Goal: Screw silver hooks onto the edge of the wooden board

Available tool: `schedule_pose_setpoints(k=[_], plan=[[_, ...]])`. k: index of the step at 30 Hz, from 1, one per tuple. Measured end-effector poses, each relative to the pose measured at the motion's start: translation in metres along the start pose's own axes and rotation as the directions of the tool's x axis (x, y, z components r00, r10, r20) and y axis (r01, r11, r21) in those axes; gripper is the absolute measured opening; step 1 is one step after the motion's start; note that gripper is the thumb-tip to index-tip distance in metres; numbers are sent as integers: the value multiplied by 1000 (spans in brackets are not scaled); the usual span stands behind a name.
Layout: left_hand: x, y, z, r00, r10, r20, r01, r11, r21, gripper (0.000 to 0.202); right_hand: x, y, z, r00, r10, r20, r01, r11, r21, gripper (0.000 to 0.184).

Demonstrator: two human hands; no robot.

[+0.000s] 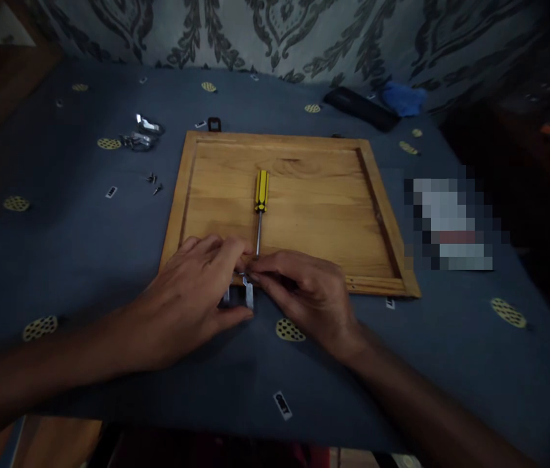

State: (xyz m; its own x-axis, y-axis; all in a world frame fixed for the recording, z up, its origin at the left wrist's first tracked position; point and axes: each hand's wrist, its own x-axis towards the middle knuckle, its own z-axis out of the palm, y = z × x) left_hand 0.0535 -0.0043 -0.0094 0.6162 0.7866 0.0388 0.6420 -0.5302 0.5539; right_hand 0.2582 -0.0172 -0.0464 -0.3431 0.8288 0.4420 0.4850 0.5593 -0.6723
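Metal bracket [248,296] sits at the near edge of the wooden panel [314,214], pinched between both your hands. Far left on the table [60,260] lie shiny metal fittings [142,133] and loose screws [155,183]. Your left hand [192,299] curls closed around the bracket. Just above it, a yellow-handled screwdriver [261,195] lies on the panel, tip toward you. Your right hand [304,292] grips the bracket with its fingertips.
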Motion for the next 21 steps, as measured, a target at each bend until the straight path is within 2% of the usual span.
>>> schedule_pose_setpoints(k=[15, 18, 21], plan=[[-1, -1, 0, 1000, 16, -2, -16, 1000, -27, 44, 3, 4, -7, 999, -32, 36, 31, 999, 25, 10], [-1, 0, 1, 1000, 13, -6, -13, 1000, -25, 42, 2, 3, -5, 1000, -2, 10, 2, 1000, 18, 9], [-1, 0, 1, 1000, 12, -11, -12, 1000, -16, 42, 1, 2, -2, 1000, -26, -11, 26, 1000, 8, 9]])
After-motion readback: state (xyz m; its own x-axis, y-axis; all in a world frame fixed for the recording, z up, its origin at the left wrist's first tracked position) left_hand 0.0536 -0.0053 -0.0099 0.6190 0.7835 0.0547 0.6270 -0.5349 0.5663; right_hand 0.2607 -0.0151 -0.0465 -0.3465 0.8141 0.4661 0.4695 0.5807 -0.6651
